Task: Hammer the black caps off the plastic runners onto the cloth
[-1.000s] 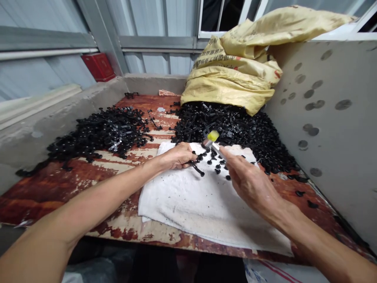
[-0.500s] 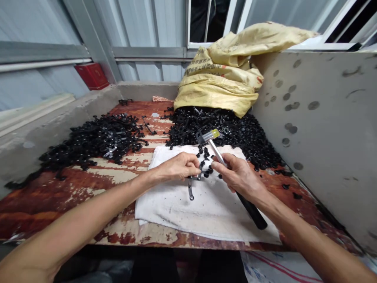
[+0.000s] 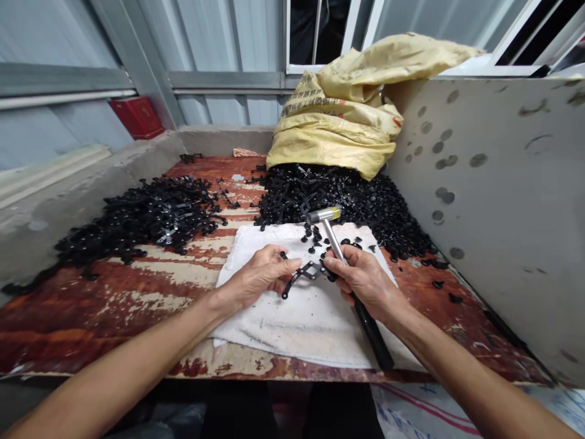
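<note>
Inside a bay walled with corrugated metal sheet [image 3: 55, 55], a wooden board [image 3: 91, 323] with peeling red paint spreads under the person's arms, hemmed by a concrete ledge [image 3: 59, 189] on the left and a pitted grey panel [image 3: 493, 207] on the right. A red box [image 3: 137, 117] sits by the wall. A yellow woven sack [image 3: 338, 116] slumps at the back, its dark printed characters too small to read. Below it lies a heap of black plastic parts [image 3: 338, 201], and a 2nd heap [image 3: 137, 225] lies to the left. A white towel [image 3: 292, 329] covers the board's middle, with bare board on both sides and the near edge just beyond it. Loose black pieces [image 3: 315, 241] dot the towel. The right hand [image 3: 365, 283] grips a black-handled hammer [image 3: 333, 244], its head raised. The left hand [image 3: 260, 277] pinches a black plastic fitting [image 3: 304, 274] above the towel, close beside the hammer's shaft.
</note>
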Demonstrator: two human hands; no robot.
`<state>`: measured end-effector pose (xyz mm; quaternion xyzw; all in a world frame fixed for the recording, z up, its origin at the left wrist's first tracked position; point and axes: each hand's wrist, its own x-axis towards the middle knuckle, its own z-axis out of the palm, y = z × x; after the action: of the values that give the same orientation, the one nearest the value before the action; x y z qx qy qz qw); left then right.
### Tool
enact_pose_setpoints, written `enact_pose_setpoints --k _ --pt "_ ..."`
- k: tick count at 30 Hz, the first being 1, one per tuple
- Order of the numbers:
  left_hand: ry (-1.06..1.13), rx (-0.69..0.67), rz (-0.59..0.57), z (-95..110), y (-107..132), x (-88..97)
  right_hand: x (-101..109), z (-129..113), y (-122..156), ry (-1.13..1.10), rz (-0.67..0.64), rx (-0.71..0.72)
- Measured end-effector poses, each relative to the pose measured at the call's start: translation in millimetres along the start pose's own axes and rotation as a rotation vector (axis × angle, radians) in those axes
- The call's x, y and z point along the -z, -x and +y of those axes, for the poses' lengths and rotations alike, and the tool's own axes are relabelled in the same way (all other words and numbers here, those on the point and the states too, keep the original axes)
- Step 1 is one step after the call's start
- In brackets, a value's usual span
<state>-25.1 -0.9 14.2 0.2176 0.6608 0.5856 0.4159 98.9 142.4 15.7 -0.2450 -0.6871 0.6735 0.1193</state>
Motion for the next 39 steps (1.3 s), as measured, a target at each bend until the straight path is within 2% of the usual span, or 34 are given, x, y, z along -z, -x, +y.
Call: enact_pose_setpoints --k 2,4,6,11,15,18,20,22,24,27,30,33,39 --pt "0.159 0.083 0.004 -1 0 -4.6 -3 1 0 -0.021 0.003 -0.003" --pt "0.229 0.126 0.041 1 -4 -10.3 -6 1 -2 -0.034 -0.005 0.005" --pt "0.251 0.146 0.081 4 -9 -16.6 -7 2 -3 -0.043 -0.003 0.022" --pt "0.245 0.239 0.069 10 -9 -32.4 -11 5 0 -0.074 0.087 0.071" --pt "0.216 0.267 0.074 10 -10 -21.3 -13 3 -2 -0.101 0.122 0.102" --pt "0.048 0.338 0.161 15 -19 -9.4 2 0 6 -0.175 0.178 0.107" --pt "-0.011 0.261 0.176 20 -25 -10.0 19 -1 21 -0.275 0.258 0.111" --pt "-0.013 0.163 0.141 25 -32 -15.4 36 1 36 -0.388 0.360 0.131" --pt "0.003 0.145 0.106 26 -39 -19.4 46 6 46 -0.469 0.382 0.121" --pt "-0.005 0.174 0.115 25 -47 -17.8 45 19 54 -0.524 0.286 0.032" --pt "0.008 0.191 0.148 23 -48 -14.3 36 29 59 -0.599 0.316 -0.050" --pt "0.029 0.194 0.175 23 -48 -13.9 33 32 61 -0.639 0.354 -0.055" --pt "0.001 0.210 0.200 20 -57 -12.3 35 32 58 -0.627 0.348 -0.059"
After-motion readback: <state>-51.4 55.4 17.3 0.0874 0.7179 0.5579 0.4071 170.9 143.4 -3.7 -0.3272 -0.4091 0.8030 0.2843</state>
